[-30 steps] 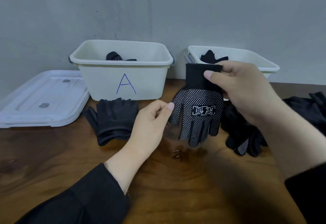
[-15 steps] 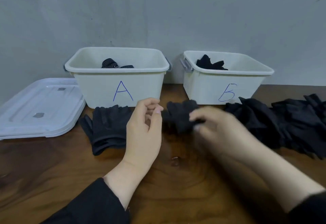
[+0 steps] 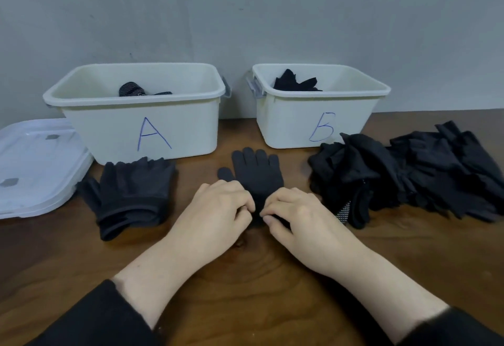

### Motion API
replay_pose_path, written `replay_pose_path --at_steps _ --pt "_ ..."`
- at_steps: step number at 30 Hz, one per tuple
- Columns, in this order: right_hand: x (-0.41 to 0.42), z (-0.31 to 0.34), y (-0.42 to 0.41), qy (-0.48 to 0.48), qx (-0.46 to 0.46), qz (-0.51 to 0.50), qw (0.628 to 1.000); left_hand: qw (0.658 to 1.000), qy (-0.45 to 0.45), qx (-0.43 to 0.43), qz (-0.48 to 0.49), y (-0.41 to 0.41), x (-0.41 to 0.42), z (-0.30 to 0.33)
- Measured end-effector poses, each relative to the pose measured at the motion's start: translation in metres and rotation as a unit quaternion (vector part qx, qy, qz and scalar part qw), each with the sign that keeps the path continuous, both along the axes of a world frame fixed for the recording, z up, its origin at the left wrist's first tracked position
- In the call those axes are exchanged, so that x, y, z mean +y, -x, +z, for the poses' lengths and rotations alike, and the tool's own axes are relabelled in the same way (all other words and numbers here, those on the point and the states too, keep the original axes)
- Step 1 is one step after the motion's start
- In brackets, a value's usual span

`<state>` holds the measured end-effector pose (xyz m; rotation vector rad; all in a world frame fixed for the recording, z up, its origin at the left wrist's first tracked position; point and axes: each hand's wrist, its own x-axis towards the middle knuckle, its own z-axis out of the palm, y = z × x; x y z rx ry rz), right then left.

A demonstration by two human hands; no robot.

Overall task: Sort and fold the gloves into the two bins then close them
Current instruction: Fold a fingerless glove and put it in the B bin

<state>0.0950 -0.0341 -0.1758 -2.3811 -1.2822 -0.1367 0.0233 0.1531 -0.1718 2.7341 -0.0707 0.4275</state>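
A black glove (image 3: 256, 171) lies flat on the wooden table, fingers pointing toward the bins. My left hand (image 3: 218, 209) and my right hand (image 3: 297, 214) both pinch its cuff, which they mostly hide. Behind it stand two open white bins: bin A (image 3: 141, 127) on the left holds a dotted glove (image 3: 133, 89), and bin B (image 3: 313, 122) on the right holds plain black gloves (image 3: 296, 83). A small stack of black gloves (image 3: 131, 193) lies in front of bin A. A large heap of black gloves (image 3: 409, 171) lies at the right.
White lids (image 3: 32, 171) lie stacked on the table left of bin A. A grey wall stands directly behind the bins. Bare wooden table (image 3: 245, 277) stretches from the glove to the front edge, under my forearms.
The glove my right hand held up by the cuff has come down flat on the table, dotted side hidden. Both hands have closed on its cuff.
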Motion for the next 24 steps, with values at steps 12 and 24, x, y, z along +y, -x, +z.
replay_pose_path --at_steps 12,24 --pt "-0.016 0.021 -0.007 -0.182 0.018 -0.074 0.98 0.995 0.039 -0.088 0.029 -0.007 -0.018 0.003" --pt "-0.085 0.036 -0.089 -0.14 -0.063 -0.327 0.932 0.988 0.08 -0.13 0.015 -0.014 -0.033 0.004"
